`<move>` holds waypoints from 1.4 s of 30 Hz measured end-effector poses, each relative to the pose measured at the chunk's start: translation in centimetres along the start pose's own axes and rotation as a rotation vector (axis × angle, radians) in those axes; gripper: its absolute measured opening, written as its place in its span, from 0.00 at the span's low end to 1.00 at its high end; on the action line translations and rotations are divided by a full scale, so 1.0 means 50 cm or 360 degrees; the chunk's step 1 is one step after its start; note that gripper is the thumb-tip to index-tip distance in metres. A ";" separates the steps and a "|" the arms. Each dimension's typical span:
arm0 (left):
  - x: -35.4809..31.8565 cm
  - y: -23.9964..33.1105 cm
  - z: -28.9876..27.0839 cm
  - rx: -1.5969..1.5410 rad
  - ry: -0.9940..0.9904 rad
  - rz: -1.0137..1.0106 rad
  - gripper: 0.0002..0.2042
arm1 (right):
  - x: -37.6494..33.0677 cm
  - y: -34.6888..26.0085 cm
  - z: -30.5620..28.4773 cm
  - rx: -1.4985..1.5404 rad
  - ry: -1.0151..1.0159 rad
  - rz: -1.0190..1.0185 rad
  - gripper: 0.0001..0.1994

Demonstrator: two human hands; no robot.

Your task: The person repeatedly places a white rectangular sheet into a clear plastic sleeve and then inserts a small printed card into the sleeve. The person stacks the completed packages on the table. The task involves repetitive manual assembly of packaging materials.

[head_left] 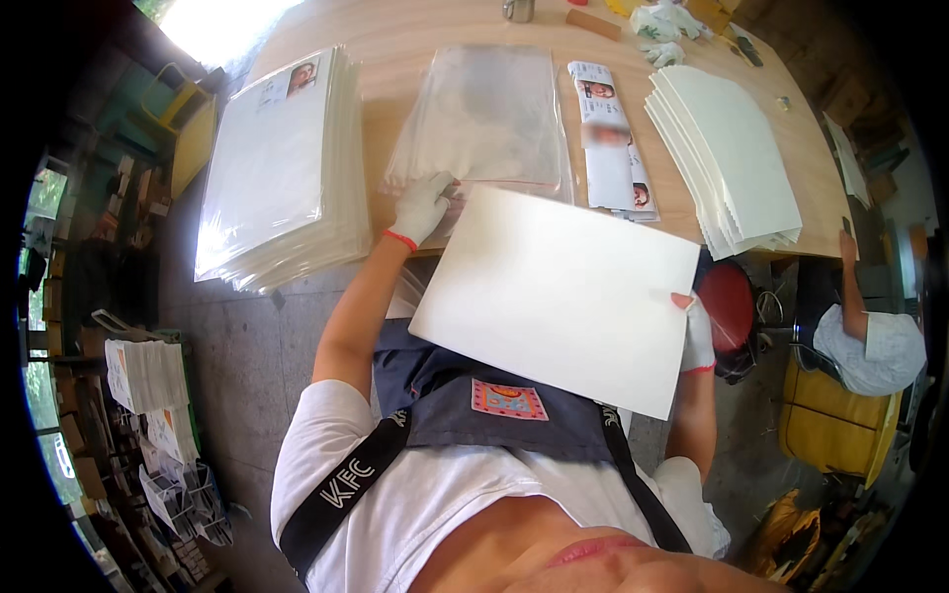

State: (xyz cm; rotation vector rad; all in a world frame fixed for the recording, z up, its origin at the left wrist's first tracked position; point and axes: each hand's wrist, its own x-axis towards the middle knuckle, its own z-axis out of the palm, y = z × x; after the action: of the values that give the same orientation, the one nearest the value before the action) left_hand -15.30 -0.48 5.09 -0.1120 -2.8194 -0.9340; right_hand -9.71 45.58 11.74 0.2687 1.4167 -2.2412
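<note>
My right hand [698, 334], in a white glove with a bare thumb, grips the right edge of a large white board [563, 287]. The board is tilted in front of my apron and overhangs the table's near edge. At the near-left corner of a stack of clear plastic bags [484, 119], my left hand [423, 210] has its gloved fingers closed on the bag edge. That glove has a red cuff. The board partly covers the near end of the bags. Fingers under the board are hidden.
Left on the wooden table [381, 59] lies a stack of bagged white boards [272, 168]. Printed sheets [608, 163] and fanned white boards [732, 148] lie to the right. A red stool [727, 306] stands below the table. Another person [865, 341] sits at the far right.
</note>
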 end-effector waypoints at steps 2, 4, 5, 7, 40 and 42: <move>-0.012 0.001 0.003 -0.0073 0.0036 0.0067 0.17 | -0.006 0.019 -0.011 0.0046 0.0100 0.0032 0.22; -0.027 0.006 0.002 0.0008 0.0180 0.0137 0.17 | 0.002 0.047 -0.061 0.0070 0.0140 0.0022 0.22; -0.031 0.010 0.001 0.0048 0.0252 0.0174 0.16 | 0.002 0.060 -0.087 0.0084 0.0164 0.0017 0.22; -0.039 0.020 -0.004 0.0272 0.0290 0.0061 0.17 | -0.002 0.069 -0.080 0.0143 0.0238 -0.0031 0.21; -0.107 0.211 0.314 -0.2842 0.0288 -0.1405 0.09 | -0.003 0.174 0.161 0.0122 0.0275 0.0082 0.14; -0.181 0.195 0.338 -0.2677 0.0146 -0.1551 0.08 | 0.008 0.203 0.185 0.0100 0.0342 0.0168 0.13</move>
State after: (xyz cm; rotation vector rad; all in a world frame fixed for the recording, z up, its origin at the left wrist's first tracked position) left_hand -7.50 17.29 -4.18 1.0606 -1.0554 -2.9251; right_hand -4.33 33.63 7.63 0.6073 1.4033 -2.2259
